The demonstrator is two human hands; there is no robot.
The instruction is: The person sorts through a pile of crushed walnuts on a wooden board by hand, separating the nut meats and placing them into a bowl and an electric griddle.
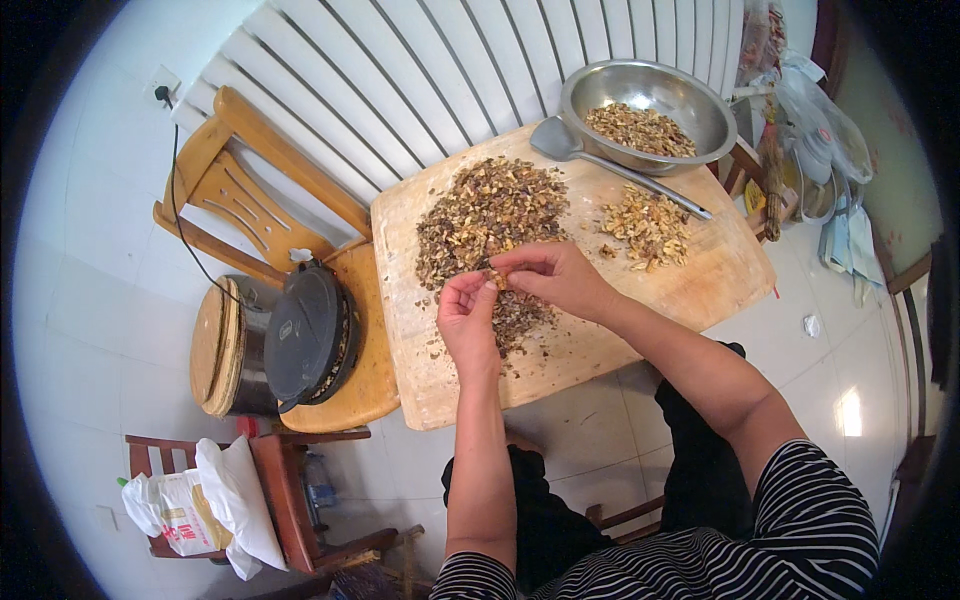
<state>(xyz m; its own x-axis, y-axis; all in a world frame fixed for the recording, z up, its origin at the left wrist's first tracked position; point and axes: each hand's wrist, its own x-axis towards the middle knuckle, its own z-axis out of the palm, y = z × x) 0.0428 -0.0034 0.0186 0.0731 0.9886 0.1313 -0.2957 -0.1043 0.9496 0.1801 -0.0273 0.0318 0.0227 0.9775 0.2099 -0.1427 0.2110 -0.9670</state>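
Note:
Between the fingertips of my left hand (469,311) and my right hand (559,277) is a piece of walnut (498,279), pinched from both sides. Both hands hover over the near part of a large heap of walnut pieces and shell bits (491,210). Smaller dark fragments (517,319) spread below my wrists. To the right of the heap lies a pile of paler walnut kernels (646,229). All of it rests on a wooden board (600,349). A steel bowl (649,112) at the far right holds more walnut pieces.
A metal spatula (615,166) leans along the bowl. At left, a wooden chair (367,337) bears a dark electric pan (307,337), beside a steel pot with a round wooden lid (214,345). White sacks (232,502) sit lower left. Plastic bags (817,135) hang at right. A radiator (450,67) stands behind.

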